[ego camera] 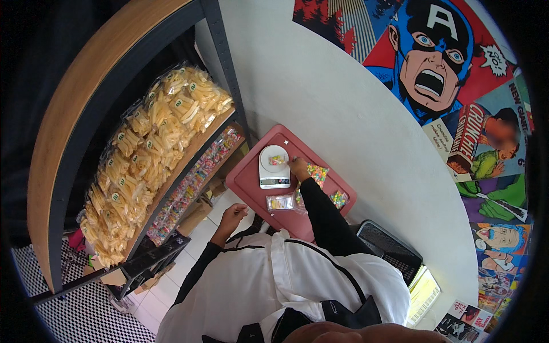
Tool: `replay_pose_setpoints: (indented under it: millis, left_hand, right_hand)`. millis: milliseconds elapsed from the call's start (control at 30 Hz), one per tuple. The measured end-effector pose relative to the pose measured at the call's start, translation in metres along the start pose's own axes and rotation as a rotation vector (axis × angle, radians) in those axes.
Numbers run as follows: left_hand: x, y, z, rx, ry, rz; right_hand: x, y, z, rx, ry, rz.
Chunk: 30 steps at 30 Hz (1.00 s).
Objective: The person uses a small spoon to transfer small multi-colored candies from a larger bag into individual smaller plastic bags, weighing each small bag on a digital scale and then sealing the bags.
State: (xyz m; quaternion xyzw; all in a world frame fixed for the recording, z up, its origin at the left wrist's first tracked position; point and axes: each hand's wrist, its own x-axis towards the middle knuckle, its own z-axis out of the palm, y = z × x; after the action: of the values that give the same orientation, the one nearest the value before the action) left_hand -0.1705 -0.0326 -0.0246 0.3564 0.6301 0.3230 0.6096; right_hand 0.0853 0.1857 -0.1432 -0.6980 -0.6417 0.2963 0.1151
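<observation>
A white digital kitchen scale [275, 167] stands on a red tray-like tabletop [253, 188], with a small clear bag of colourful candy [276, 160] on its round plate. Just right of the plate is my right hand [299, 167], fingers bent together; whether they hold something is too small to tell. A larger bag of colourful candy [318, 175] lies beside and partly under my right wrist. My left hand [233, 215] hovers off the table's lower left edge, fingers curled, and its grip is unclear. Below the scale lies a clear pack [280, 203] with a label.
Another small candy bag [339, 199] lies near the table's right corner. On the left, a wood and black metal shelf [188, 165] bears many bags of pale yellow snack sticks [150, 145], with wrapped sweets below. A black mesh basket [388, 246] stands at right by the white wall [343, 103].
</observation>
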Motion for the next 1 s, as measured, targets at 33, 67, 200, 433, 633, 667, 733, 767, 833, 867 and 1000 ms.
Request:
replay_pose_setpoints:
  millis: [33,67,200,433,633,667,733,767,833,867,1000]
  left_hand:
    - [0.0,0.002,0.001,0.012,-0.008,0.005]
    - [-0.001,0.003,0.002,0.025,-0.015,0.009]
    - [-0.005,0.004,0.002,0.03,-0.015,0.033]
    - [-0.005,0.003,0.005,0.041,-0.024,0.03]
    - [-0.024,-0.005,-0.005,0.052,0.007,-0.037]
    - [-0.027,-0.008,-0.007,0.058,0.016,-0.031]
    - [-0.034,-0.014,-0.012,0.03,0.065,-0.045]
    - [-0.038,-0.016,-0.014,0.015,0.088,-0.052]
    - [-0.039,-0.016,-0.016,0.002,0.082,-0.02]
    - [-0.039,-0.016,-0.017,-0.003,0.08,-0.013]
    - [-0.041,-0.022,-0.02,-0.012,0.093,-0.04]
  right_hand:
    - [-0.001,-0.001,-0.002,0.037,-0.01,-0.006]
    - [-0.002,-0.002,-0.004,0.075,-0.019,-0.013]
    - [-0.012,-0.017,-0.017,0.228,-0.109,-0.049]
    - [-0.001,0.005,0.003,0.068,0.044,0.05]
    - [0.005,-0.001,0.012,0.148,-0.009,0.073]
    - [0.006,0.001,0.013,0.167,-0.013,0.048]
    - [0.0,-0.01,0.008,0.144,-0.006,0.063]
    - [-0.004,-0.017,0.006,0.132,-0.001,0.071]
    - [-0.001,-0.012,0.005,0.06,0.015,0.07]
    - [0.0,-0.009,0.005,0.023,0.022,0.07]
    - [0.001,-0.013,0.004,0.012,-0.07,0.05]
